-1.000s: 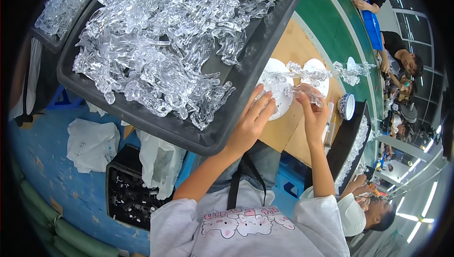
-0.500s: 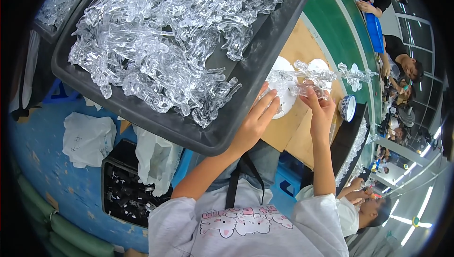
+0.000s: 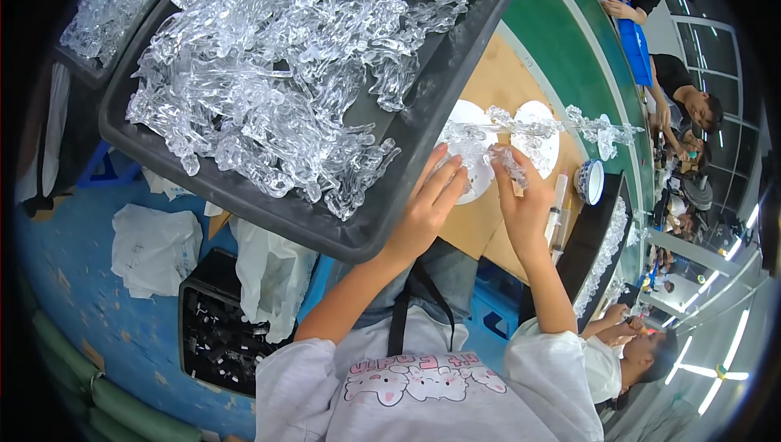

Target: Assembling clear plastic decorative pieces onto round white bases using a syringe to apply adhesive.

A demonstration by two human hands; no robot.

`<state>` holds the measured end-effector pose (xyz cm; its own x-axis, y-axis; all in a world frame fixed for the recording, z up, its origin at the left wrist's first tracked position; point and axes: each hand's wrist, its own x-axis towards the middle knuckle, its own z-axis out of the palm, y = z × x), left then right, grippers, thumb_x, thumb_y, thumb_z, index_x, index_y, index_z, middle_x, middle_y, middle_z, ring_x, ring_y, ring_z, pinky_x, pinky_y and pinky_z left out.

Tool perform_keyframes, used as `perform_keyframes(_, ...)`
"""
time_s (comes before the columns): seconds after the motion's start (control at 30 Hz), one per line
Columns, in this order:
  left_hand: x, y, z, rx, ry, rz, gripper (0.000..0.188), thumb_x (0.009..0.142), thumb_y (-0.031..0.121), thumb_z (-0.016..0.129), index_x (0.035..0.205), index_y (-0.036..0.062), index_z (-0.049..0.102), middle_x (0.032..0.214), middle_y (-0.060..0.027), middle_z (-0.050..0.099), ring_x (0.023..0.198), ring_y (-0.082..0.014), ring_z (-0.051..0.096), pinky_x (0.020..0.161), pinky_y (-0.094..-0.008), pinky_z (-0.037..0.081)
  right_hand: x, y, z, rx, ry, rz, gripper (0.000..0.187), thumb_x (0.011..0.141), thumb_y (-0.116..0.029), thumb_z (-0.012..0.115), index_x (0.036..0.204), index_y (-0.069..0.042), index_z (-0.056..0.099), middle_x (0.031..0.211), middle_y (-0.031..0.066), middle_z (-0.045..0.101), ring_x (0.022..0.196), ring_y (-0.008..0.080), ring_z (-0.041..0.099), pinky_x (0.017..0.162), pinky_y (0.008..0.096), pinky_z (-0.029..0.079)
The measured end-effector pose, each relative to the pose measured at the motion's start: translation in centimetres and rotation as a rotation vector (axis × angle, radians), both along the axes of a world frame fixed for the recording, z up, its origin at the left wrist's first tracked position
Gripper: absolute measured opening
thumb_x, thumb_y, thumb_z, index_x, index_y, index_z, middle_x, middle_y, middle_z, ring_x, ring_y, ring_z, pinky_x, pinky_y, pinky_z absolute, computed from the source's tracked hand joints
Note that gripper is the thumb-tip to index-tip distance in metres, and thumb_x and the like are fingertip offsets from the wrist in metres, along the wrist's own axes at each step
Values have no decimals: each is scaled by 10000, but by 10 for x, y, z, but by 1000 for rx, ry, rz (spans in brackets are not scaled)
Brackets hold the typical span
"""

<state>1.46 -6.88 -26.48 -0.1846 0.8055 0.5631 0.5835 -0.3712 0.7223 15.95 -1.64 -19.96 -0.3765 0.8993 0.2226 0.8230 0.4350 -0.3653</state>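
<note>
From my remote seat, I look down through the head camera at two bare hands above a wooden tabletop (image 3: pixel 494 72). The right hand (image 3: pixel 525 198) pinches a knobbly clear plastic piece (image 3: pixel 511 167) between thumb and fingers, in front of two white discs (image 3: pixel 545 151). The left hand (image 3: pixel 427 210) is half curled beside it, fingertips at the left disc; I cannot tell whether it holds anything. More clear clusters (image 3: pixel 602 133) stretch in a line across the discs and beyond. My main worry is the pinch: the piece looks smooth and hard, so it could slip out if the fingertips loosen or twist. Its see-through parts overlap those behind, so a finger might easily catch the wrong one. A large black tray (image 3: pixel 346 234), heaped with clear pieces (image 3: pixel 277 76), crowds the left hand; a leftward jerk could bump its wall and spill some. A rightward swing of the right hand might knock the clear tube (image 3: pixel 561 190) or the patterned bowl (image 3: pixel 590 181).
</note>
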Motion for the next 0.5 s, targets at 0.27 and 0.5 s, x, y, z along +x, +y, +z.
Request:
perform_keyframes(0.27, 0, -1, 0, -7, -54, -4, 237, 675, -1, 658, 910, 29, 657, 999, -62, 611, 1056, -261, 534, 823, -354, 466, 19, 11, -10, -388, 595, -218, 226, 859, -100, 570, 1025, 52, 563, 930, 73, 623, 797, 110, 594, 736, 247, 498)
perform_keyframes(0.5, 0, -1, -2, 2, -39, 7, 225, 686, 12, 647, 909, 36, 656, 1006, -54, 610, 1063, -246, 532, 821, -354, 462, 21, 18, -6, -579, 788, -355, 296, 871, -169, 565, 1090, 30, 557, 978, 72, 615, 839, 107, 589, 755, 265, 513)
